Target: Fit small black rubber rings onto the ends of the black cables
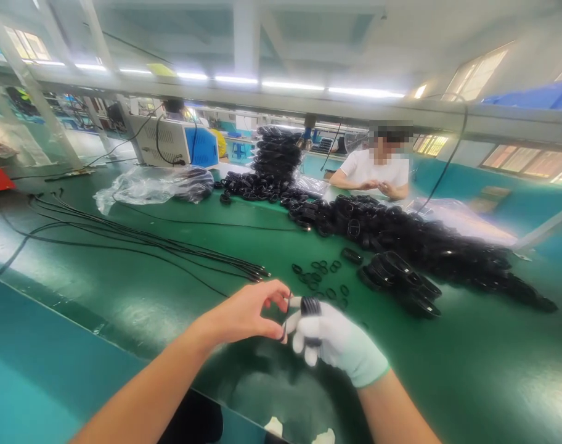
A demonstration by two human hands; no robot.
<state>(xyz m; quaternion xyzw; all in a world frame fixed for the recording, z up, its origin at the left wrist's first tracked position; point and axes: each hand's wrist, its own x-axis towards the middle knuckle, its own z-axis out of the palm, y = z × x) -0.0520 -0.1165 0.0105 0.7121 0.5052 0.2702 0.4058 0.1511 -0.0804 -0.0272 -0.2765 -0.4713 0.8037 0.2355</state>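
Note:
My bare left hand (248, 311) pinches a thin black rubber ring (285, 320) between thumb and fingertips. My right hand (336, 339), in a white glove, grips a small black cylindrical part (310, 306) against the ring. Both hands meet just above the green table (137, 296) near its front edge. Several small black rings (320, 277) lie loose on the table just beyond my hands. To their right sits a row of larger black round parts (396, 277).
A long heap of black parts (429, 240) runs across the table's right. Black cables (146, 237) lie at the left. A clear plastic bag (151, 185) and a tall stack of black parts (276, 154) stand behind. A person in white (373, 169) works opposite.

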